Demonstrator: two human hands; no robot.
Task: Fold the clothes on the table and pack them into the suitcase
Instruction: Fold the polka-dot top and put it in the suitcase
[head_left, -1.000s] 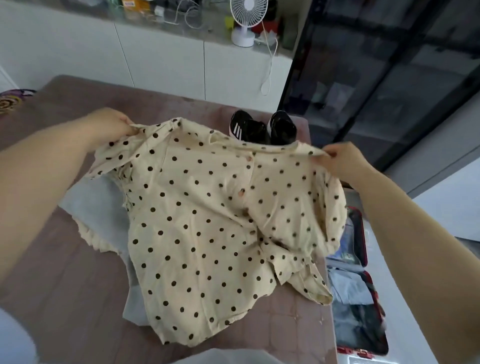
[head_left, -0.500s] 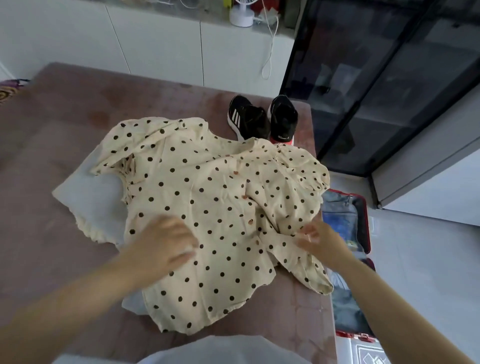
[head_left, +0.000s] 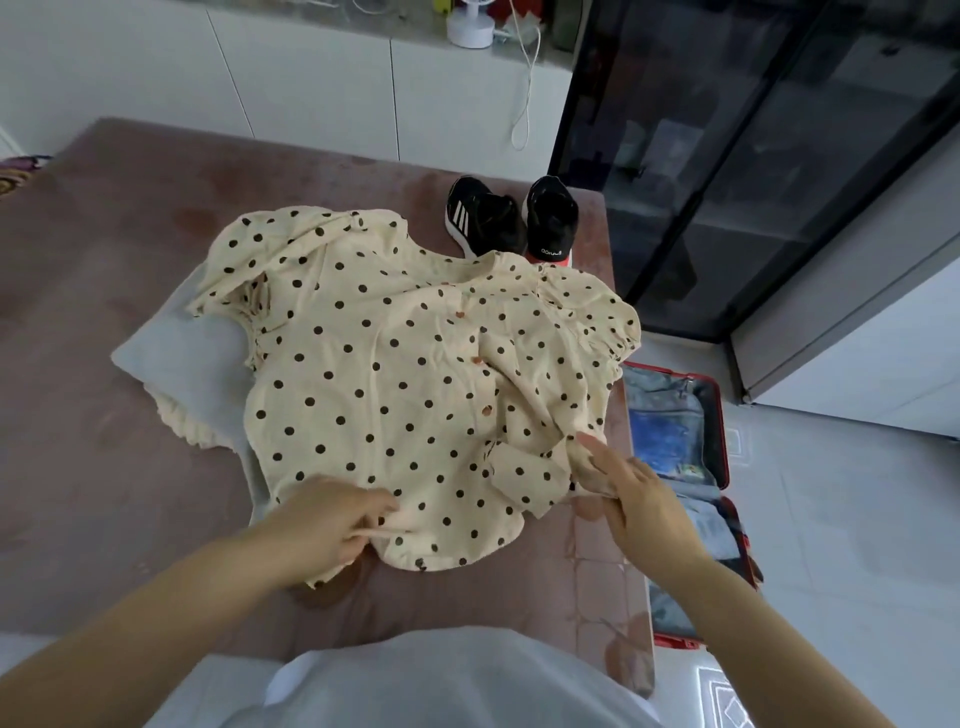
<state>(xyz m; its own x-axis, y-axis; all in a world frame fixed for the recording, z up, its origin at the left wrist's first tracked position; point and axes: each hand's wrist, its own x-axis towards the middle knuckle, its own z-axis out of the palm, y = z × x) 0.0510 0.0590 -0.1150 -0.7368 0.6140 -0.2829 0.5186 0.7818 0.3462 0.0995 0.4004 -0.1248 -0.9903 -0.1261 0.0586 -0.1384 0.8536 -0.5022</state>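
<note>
the step in hand looks like squaring up the shirt (head_left: 415, 374) before the first fold. the left hand (head_left: 332, 525) pinches the near hem, fingers (head_left: 371, 512) curled onto a tuck of cloth. the right hand (head_left: 634, 499) grips the bunched near-right corner, thumb and fingers clamped on the fabric.

to do this well, both hands should draw the hem toward the body and outward together, so the crumple on the right pulls flat and the button line runs straight. pull gently: the cloth looks thin and light, and a hard tug would likely drag the whole shirt off the grey garment (head_left: 192, 358) beneath it rather than smooth it. the right corner sits near the edge of the surface (head_left: 130, 234), so it should be kept from sliding over.

the shirt is cream with dark dots, with short puffed sleeves and small brown buttons down the front. it lies front up in the middle of the surface, neck end away from the person, its left side over the grey garment and its far edge reaching the heels of a pair of black shoes (head_left: 511, 218). the left half lies fairly flat; the right half is rumpled. the suitcase (head_left: 721, 426) lies open on the floor just beside the surface's right edge, with clothes in it.
</note>
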